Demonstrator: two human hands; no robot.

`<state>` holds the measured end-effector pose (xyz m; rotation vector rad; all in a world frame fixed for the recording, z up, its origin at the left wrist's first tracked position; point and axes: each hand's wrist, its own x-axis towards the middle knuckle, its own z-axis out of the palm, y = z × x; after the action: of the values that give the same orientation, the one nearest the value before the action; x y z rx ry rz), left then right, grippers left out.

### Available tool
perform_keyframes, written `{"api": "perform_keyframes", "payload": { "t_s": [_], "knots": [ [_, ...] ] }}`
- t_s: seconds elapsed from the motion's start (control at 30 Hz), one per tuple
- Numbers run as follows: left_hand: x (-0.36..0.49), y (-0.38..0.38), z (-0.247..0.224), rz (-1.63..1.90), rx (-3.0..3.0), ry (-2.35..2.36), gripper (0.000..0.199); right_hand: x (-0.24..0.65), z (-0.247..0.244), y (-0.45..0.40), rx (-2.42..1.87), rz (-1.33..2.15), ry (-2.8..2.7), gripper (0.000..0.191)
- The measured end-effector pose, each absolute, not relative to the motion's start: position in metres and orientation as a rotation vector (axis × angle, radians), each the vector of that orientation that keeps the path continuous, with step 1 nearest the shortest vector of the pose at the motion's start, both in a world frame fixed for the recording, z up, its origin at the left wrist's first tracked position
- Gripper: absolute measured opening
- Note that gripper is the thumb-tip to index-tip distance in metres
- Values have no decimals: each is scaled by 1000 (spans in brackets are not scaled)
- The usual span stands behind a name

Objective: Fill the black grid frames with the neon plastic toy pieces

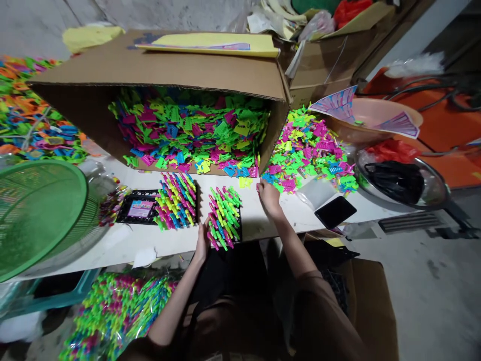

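Slim pink, green, yellow and blue plastic sticks [224, 218], packed in rows in a black plastic holder [240, 228], sit on the white tabletop [253, 215] in front of you, near its front edge and to the right of a second, wider block of similar sticks [176, 200]. Your left hand [202, 244] rests against the block's left side, fingers fairly straight and not wrapped round it; keep that touch light and low, so you steady the holder without tipping the rows. Your right hand [269, 197] is by the mixed heap of small, flat, bright plastic pieces [319, 150], fingers drawn together beside a small pink bit; whether they grip it, you cannot tell from here. Pinch single pieces with your fingertips, and keep your wrist clear of the upright rows. The block's long axis runs from you towards the open brown cardboard box [158, 70], while its sticks slant from upper left to lower right in your view.
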<state>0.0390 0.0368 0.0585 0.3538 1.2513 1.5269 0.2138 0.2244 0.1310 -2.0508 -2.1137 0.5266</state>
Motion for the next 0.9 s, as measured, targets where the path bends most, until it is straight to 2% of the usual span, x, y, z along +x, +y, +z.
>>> {"api": "perform_keyframes", "payload": {
  "t_s": [0.1, 0.23, 0.47, 0.73, 0.9],
  "knots": [
    [37, 35, 56, 1507, 347, 1251, 73, 224, 117, 203, -2031, 515, -2066, 26],
    [37, 34, 60, 1512, 315, 1280, 69, 228, 88, 172, -1796, 643, -1876, 15],
    [38, 33, 73, 1531, 256, 1301, 58, 207, 45, 152, -1375, 1080, -1370, 25],
    [33, 30, 70, 1546, 214, 1414, 67, 183, 44, 172, -1246, 1321, -1371, 21],
    [33, 27, 70, 1562, 171, 1515, 59, 175, 45, 171, -1241, 1260, -1485, 18]
  ]
}}
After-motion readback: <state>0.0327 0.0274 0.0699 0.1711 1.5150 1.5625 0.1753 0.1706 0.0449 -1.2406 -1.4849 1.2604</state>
